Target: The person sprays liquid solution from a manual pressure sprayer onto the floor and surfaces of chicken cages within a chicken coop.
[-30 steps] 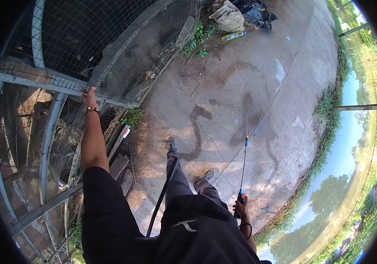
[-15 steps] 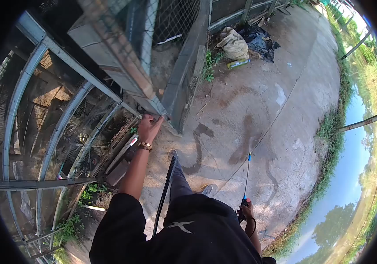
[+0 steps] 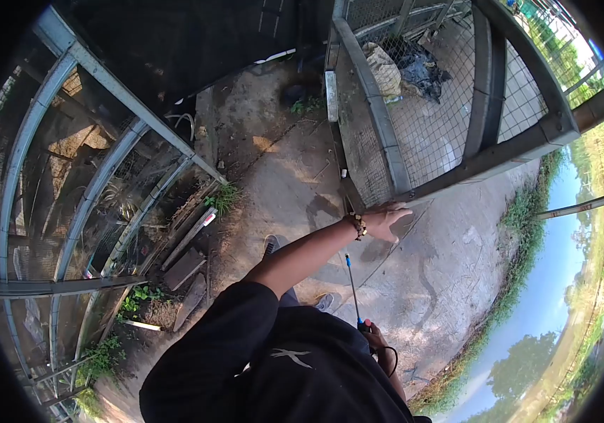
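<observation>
A mesh gate [image 3: 482, 180] with a metal frame stands swung out to the right. At its lower corner my left hand [image 3: 383, 220] rests against the frame, palm down with fingers stretched out, not wrapped around it. A beaded bracelet [image 3: 357, 225] circles that wrist. Below it, my right hand [image 3: 374, 340] is closed around the dark handle of a spray wand [image 3: 354, 289], which has a thin rod and a blue tip. The wand points forward over the concrete. Part of the right hand's grip is hidden by the handle.
To the left runs a metal-framed mesh wall [image 3: 94, 204] with wood planks [image 3: 186, 269] at its foot. Beyond the doorway lies a dark interior [image 3: 196, 42]. A pale sack [image 3: 384, 70] and black plastic [image 3: 423, 74] lie behind the gate. Water [image 3: 527, 282] borders the concrete path [image 3: 457, 261] at right.
The gate has swung from the left to the right, uncovering the doorway. My left hand has moved right with it, its fingers now stretched out. The wand has shifted slightly left.
</observation>
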A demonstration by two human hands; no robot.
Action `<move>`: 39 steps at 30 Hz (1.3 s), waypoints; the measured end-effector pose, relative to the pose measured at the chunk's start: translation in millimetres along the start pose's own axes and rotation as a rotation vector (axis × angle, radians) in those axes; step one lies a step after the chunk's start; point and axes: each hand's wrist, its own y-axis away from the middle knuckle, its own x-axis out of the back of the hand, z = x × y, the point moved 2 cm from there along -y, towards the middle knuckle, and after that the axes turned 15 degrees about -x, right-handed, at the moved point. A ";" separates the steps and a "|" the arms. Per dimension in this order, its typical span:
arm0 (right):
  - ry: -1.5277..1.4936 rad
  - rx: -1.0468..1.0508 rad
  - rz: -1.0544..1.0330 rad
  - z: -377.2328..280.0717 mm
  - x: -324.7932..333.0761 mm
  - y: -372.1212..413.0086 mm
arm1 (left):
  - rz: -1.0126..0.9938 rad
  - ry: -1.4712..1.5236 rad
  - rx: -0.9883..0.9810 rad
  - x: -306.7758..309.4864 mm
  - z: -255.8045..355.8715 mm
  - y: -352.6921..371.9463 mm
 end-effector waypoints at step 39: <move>0.262 0.577 -0.557 -989.5 -29.0 -122.5 | 0.597 1.012 1.889 55.3 -110.9 426.2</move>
